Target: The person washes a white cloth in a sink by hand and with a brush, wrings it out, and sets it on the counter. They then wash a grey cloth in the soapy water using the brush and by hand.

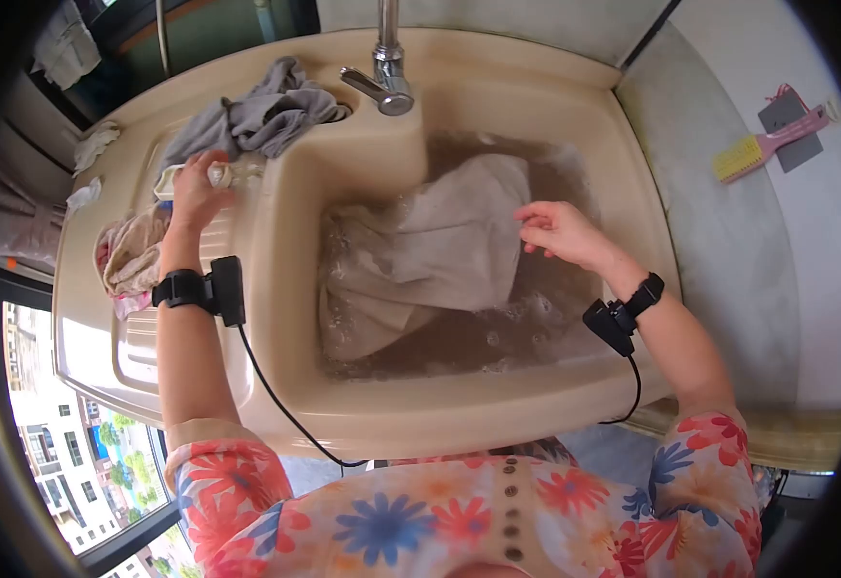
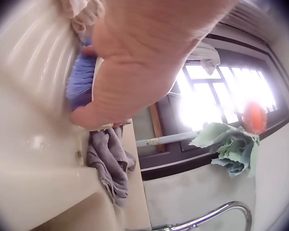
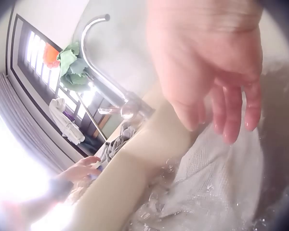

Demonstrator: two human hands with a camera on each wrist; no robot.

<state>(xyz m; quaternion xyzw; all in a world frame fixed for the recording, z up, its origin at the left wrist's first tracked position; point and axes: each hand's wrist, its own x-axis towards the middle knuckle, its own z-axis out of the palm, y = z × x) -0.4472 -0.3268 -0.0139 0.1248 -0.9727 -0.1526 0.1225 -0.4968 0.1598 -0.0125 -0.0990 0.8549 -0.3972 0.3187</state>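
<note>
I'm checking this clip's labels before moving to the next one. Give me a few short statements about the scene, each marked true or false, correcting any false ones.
1. The left hand grips a brush with blue bristles. True.
2. The pale cloth lies partly in the water in the sink. True.
3. The right hand holds a bottle. False: it holds nothing, its fingers loosely bent near the pale cloth.
4. The grey cloth is under the water. False: it lies up on the ledge, left of the faucet in the head view.
5. A pink-handled brush is to the right of the sink in the head view. True.
</note>
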